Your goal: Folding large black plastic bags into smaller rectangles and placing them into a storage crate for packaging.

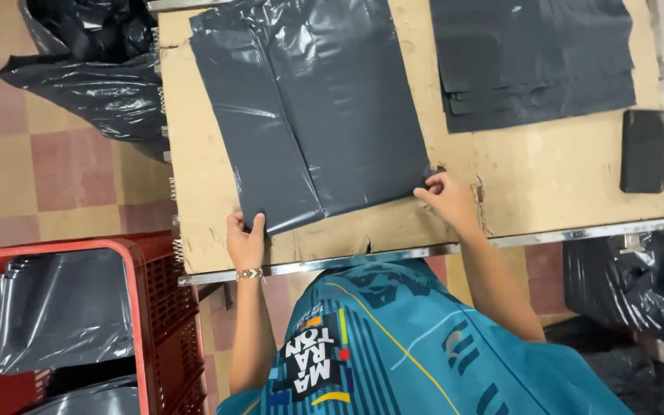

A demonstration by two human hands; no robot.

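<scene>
A person in a teal shirt stands at a worn cardboard-topped table (547, 184) with a metal rim, seen from above. A dark grey plastic bag (309, 107) lies flat on the table in front of them, its long axis running away from the person toward the far edge, tilted slightly left at the near end. The left hand (245, 242) pinches the bag's near left corner, thumb on top, fingers closed on the film. The right hand (446, 196) grips the near right corner, fingers curled narrow on the edge. Judging by this, the bag is being smoothed or squared at its near edge; the next move would call for an even pull with both hands. A stack of similar grey bags (532, 58) sits at the far right, a black phone (643, 150) near the right rim, and a red crate (155, 307) holding more bags stands on the floor at left
</scene>
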